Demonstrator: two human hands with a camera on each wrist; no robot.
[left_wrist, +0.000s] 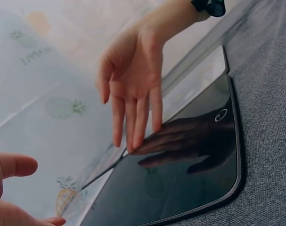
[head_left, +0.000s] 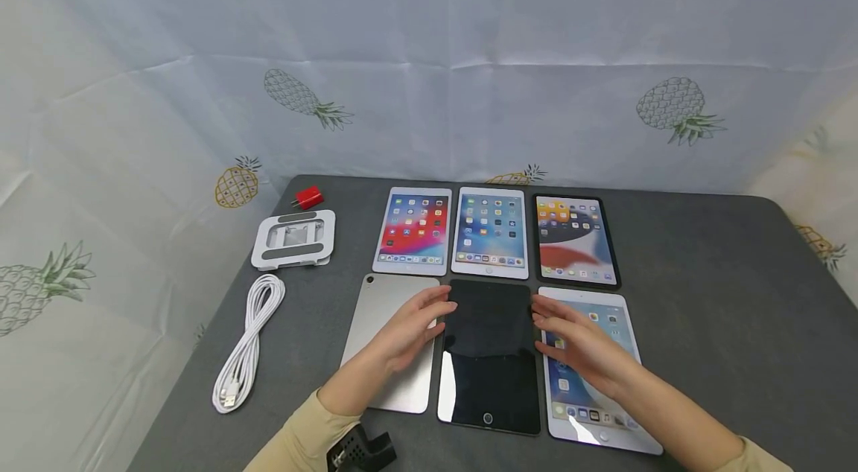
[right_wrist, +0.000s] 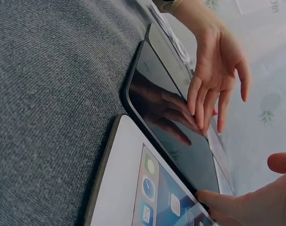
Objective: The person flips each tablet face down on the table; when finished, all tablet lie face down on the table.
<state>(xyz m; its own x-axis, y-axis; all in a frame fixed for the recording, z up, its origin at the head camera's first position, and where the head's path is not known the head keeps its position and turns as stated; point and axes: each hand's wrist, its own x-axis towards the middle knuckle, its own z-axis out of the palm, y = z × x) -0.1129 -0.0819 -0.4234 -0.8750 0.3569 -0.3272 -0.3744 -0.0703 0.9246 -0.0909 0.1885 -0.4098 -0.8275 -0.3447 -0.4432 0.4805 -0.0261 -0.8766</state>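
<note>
A tablet with a dark screen and a round home button [head_left: 492, 368] lies flat between both hands. My left hand [head_left: 411, 329] is at its left edge, fingers extended, over a silver tablet [head_left: 367, 314] lying back side up. Opposite it, my right hand [head_left: 582, 344] has its fingertips along the dark tablet's right edge, above a white tablet [head_left: 620, 323] with a lit screen. In the right wrist view, the left hand's straight fingers [right_wrist: 209, 107] point down at the dark tablet's far edge. The left wrist view has the right hand's palm facing the camera, mirrored in the glossy screen.
Behind are two white tablets [head_left: 413, 230] [head_left: 490, 232] and a black-framed one [head_left: 577, 241], all lit. To the left lie a red plug adapter [head_left: 308, 197], a white folding stand [head_left: 293, 240] and a coiled white cable [head_left: 249, 344] on the grey table [head_left: 710, 308]. A pineapple-print cloth [head_left: 482, 107] hangs behind.
</note>
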